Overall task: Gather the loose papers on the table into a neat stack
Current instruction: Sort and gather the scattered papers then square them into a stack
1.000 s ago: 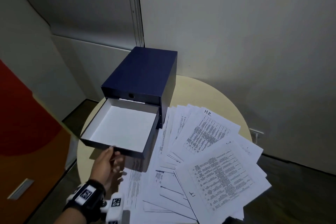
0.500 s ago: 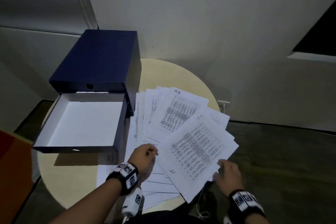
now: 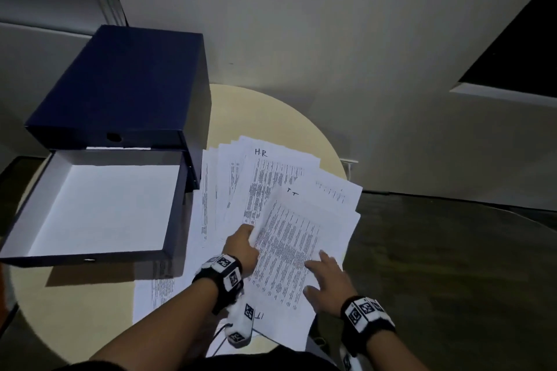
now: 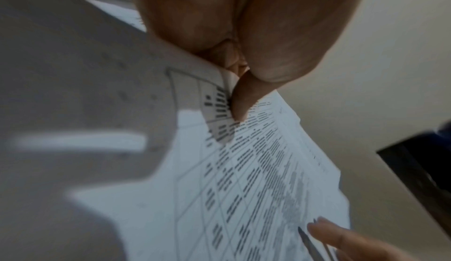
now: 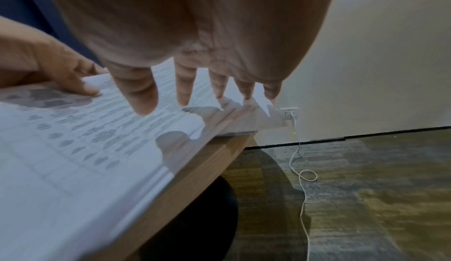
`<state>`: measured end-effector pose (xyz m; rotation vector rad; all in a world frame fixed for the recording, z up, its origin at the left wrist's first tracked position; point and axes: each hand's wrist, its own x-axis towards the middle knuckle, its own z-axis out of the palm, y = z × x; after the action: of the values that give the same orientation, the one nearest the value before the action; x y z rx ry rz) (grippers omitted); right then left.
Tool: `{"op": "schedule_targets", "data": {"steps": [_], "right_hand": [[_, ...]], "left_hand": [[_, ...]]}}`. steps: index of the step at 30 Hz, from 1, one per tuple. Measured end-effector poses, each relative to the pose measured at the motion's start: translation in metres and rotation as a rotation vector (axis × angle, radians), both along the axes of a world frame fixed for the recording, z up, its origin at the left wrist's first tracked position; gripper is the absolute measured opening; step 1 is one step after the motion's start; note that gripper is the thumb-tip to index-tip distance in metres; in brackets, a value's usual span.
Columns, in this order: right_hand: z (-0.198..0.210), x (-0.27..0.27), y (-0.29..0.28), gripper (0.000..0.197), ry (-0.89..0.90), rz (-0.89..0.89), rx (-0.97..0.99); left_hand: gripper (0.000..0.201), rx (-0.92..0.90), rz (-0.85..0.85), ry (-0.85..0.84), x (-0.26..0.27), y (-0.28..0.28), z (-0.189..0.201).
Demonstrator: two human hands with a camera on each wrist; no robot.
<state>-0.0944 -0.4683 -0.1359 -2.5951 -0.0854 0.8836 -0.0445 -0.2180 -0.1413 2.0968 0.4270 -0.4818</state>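
Several printed papers [image 3: 271, 187] lie fanned over the right half of the round table [image 3: 262, 111]. The top sheet [image 3: 289, 250] is marked IT; my left hand [image 3: 244, 245] pinches its left edge between thumb and fingers, and the edge curls up [image 4: 224, 84]. My right hand [image 3: 324, 275] hovers with straight, spread fingers [image 5: 144, 95] just over the sheet's right side, by the table rim. Another sheet [image 3: 271, 166] behind is marked HR.
A dark blue drawer box [image 3: 120, 87] stands on the table's left side, its white-lined drawer [image 3: 99, 202] pulled out toward me. A wall is close behind. A white cable [image 5: 302, 168] runs from a socket over the floor on the right.
My left hand left the drawer front and went to the papers, where it now pinches the top sheet. The right hand came up onto that sheet, which turned and shifted left.
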Motion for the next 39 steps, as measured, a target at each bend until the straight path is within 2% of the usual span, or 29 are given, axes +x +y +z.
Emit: {"op": "schedule_targets", "data": {"steps": [2, 4, 6, 7, 8, 11, 13, 15, 17, 18, 19, 20, 22, 24, 25, 27, 29, 31, 32, 33, 35, 37, 39], "right_hand": [[0.003, 0.004, -0.004, 0.069, -0.175, -0.162, 0.121], [0.006, 0.011, -0.003, 0.071, -0.275, -0.429, 0.282], [0.009, 0.018, 0.002, 0.084, -0.208, -0.649, 0.467], [0.011, 0.02, 0.006, 0.09, -0.155, -0.725, 0.539], [0.013, 0.022, 0.01, 0.093, -0.098, -0.773, 0.583], [0.006, 0.03, 0.015, 0.094, 0.007, -0.791, 0.626], [0.002, 0.035, 0.019, 0.085, 0.061, -0.719, 0.62], [-0.001, 0.039, 0.025, 0.054, 0.082, -0.712, 0.633], [-0.004, 0.042, 0.029, 0.022, 0.044, -0.779, 0.627], [-0.008, 0.043, 0.029, 0.016, 0.018, -0.808, 0.598], [-0.014, 0.045, 0.027, 0.016, 0.0, -0.829, 0.538], [-0.022, 0.046, 0.026, 0.019, -0.007, -0.835, 0.48], [-0.032, 0.047, 0.025, 0.025, 0.026, -0.816, 0.389], [-0.037, 0.045, 0.024, 0.03, 0.066, -0.787, 0.327], [-0.036, 0.045, 0.023, 0.031, 0.073, -0.772, 0.31], [-0.036, 0.047, 0.021, 0.033, 0.086, -0.757, 0.293], [-0.035, 0.05, 0.019, 0.032, 0.107, -0.753, 0.284], [-0.033, 0.052, 0.019, 0.028, 0.124, -0.756, 0.282], [-0.034, 0.053, 0.019, 0.028, 0.123, -0.762, 0.28], [-0.034, 0.054, 0.019, 0.029, 0.128, -0.765, 0.271], [-0.033, 0.053, 0.021, 0.03, 0.137, -0.76, 0.236], [-0.031, 0.052, 0.023, 0.027, 0.135, -0.757, 0.223], [-0.027, 0.052, 0.024, 0.026, 0.139, -0.764, 0.223]], "left_hand": [[0.032, -0.096, 0.133, 0.004, -0.004, 0.01, 0.001], [0.049, -0.151, 0.204, 0.024, -0.008, 0.022, -0.001], [0.074, -0.218, 0.229, 0.037, -0.014, 0.03, -0.008], [0.074, -0.26, 0.231, 0.031, -0.016, 0.031, -0.007], [0.066, -0.295, 0.242, 0.029, -0.018, 0.031, -0.004], [0.033, -0.409, 0.297, -0.001, -0.022, 0.032, -0.002], [0.033, -0.398, 0.298, -0.02, -0.025, 0.037, 0.001], [0.03, -0.344, 0.28, -0.011, -0.028, 0.043, 0.004], [0.044, -0.219, 0.266, -0.017, -0.031, 0.05, 0.001], [0.049, -0.141, 0.278, -0.029, -0.034, 0.055, 0.002], [0.046, -0.077, 0.315, -0.044, -0.036, 0.059, 0.003], [0.034, -0.031, 0.368, -0.041, -0.037, 0.064, 0.005], [0.007, 0.066, 0.488, 0.081, -0.042, 0.077, 0.01], [0.036, 0.152, 0.614, 0.31, -0.049, 0.093, 0.011], [0.052, 0.127, 0.685, 0.379, -0.052, 0.101, 0.009], [0.066, 0.017, 0.736, 0.382, -0.054, 0.109, 0.005], [0.065, -0.129, 0.796, 0.332, -0.055, 0.112, -0.002], [0.079, -0.092, 0.765, 0.324, -0.056, 0.106, 0.002], [0.08, -0.015, 0.638, 0.298, -0.054, 0.101, 0.011], [0.063, 0.104, 0.467, 0.266, -0.054, 0.094, 0.018], [0.024, 0.277, 0.215, 0.036, -0.055, 0.078, 0.032], [0.015, 0.347, 0.079, -0.189, -0.058, 0.061, 0.035], [0.017, 0.355, 0.044, -0.271, -0.058, 0.05, 0.034]]}}
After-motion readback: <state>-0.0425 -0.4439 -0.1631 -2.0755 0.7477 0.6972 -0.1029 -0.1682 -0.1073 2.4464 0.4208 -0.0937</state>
